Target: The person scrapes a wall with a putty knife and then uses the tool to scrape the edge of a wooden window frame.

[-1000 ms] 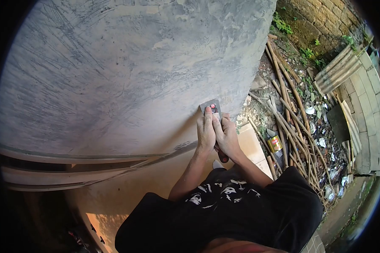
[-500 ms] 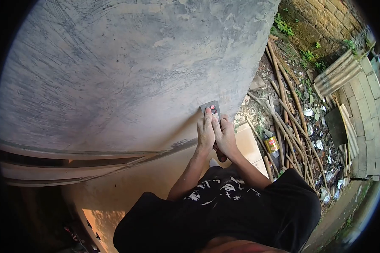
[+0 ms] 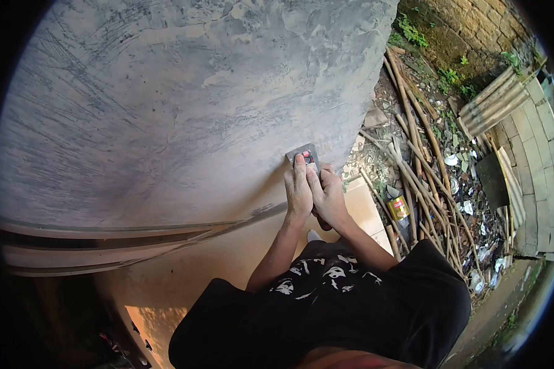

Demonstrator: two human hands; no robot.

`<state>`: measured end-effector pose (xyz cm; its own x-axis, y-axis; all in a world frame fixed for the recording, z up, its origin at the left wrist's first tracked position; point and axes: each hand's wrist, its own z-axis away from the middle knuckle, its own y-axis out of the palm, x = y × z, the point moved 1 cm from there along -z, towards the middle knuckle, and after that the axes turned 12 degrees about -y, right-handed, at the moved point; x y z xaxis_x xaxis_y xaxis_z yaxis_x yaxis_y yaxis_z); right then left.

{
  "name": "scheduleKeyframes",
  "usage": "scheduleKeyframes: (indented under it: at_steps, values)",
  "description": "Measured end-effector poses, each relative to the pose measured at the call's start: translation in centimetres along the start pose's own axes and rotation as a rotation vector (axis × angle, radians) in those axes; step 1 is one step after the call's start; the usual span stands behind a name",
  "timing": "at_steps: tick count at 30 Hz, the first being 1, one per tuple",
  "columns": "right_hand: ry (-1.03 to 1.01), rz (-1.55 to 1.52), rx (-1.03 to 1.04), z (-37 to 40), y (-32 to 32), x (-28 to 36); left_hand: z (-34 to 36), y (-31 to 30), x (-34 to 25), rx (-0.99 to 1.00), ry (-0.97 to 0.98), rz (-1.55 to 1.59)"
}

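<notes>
A flat grey tool (image 3: 309, 149) with a red and white label lies against the rough grey-white wall (image 3: 184, 111), near its right edge. My left hand (image 3: 298, 190) presses on the tool from the left, with its thumb on the label. Beside it, touching it, my right hand (image 3: 330, 198) grips the same tool with bent fingers. A dark handle end shows just below the two hands. Both hands have whitish dust on them.
Tiled floor (image 3: 360, 206) lies below the wall. To the right are bamboo poles (image 3: 415, 147), a yellow can (image 3: 398, 208), rubble and litter. Corrugated sheets (image 3: 493, 103) and a block wall (image 3: 538, 154) stand farther right. A ledge (image 3: 74, 255) runs along the wall's lower left.
Both hands and the tool have shifted slightly left, and the tool is a little more tilted. The view has moved slightly too.
</notes>
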<state>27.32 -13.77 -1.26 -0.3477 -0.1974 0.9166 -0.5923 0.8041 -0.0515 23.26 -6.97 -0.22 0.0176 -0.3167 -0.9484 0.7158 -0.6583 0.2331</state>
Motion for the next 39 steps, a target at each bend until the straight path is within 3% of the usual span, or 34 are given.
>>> scheduleKeyframes:
  at_steps: [2, 4, 9, 11, 17, 22, 24, 25, 31, 35, 39]
  values:
    - [-0.096, 0.034, -0.012, 0.1, 0.1, 0.4, 0.2, 0.0, -0.5, 0.004, -0.015, -0.004]
    - [0.105, -0.035, 0.046, -0.4, -0.3, 1.8, 0.0, -0.3, -0.4, 0.006, -0.019, -0.005]
    - [0.232, -0.059, 0.091, -0.1, -0.4, 1.3, 0.2, 0.1, -0.2, -0.010, -0.051, 0.048]
    - [0.008, 0.003, -0.026, -0.1, 0.2, 1.1, 0.2, 0.0, -0.6, 0.005, -0.022, 0.011]
    - [0.187, -0.019, 0.066, -0.5, -0.4, 1.6, 0.4, 0.6, -1.1, -0.011, -0.035, 0.013]
    - [0.023, -0.031, 0.034, -0.9, -0.3, 2.3, 0.3, 0.6, -1.5, -0.021, 0.021, 0.020]
    - [0.229, -0.045, 0.117, -1.5, -0.9, 3.0, 0.3, 0.8, -1.6, -0.007, 0.045, 0.022]
    - [0.233, -0.041, 0.115, -1.2, -1.1, 3.0, 0.5, 1.0, -1.6, 0.004, 0.029, 0.046]
    - [0.093, 0.018, 0.043, -1.1, -0.7, 1.7, 0.0, 0.8, -0.7, -0.055, 0.015, 0.056]
    - [0.113, -0.040, 0.110, -2.6, -0.8, 4.0, 0.0, 1.6, -4.8, 0.041, 0.060, 0.139]
    - [-0.072, 0.041, 0.001, -0.8, -0.4, 0.5, -1.2, -0.2, 1.7, -0.120, 0.061, -0.070]
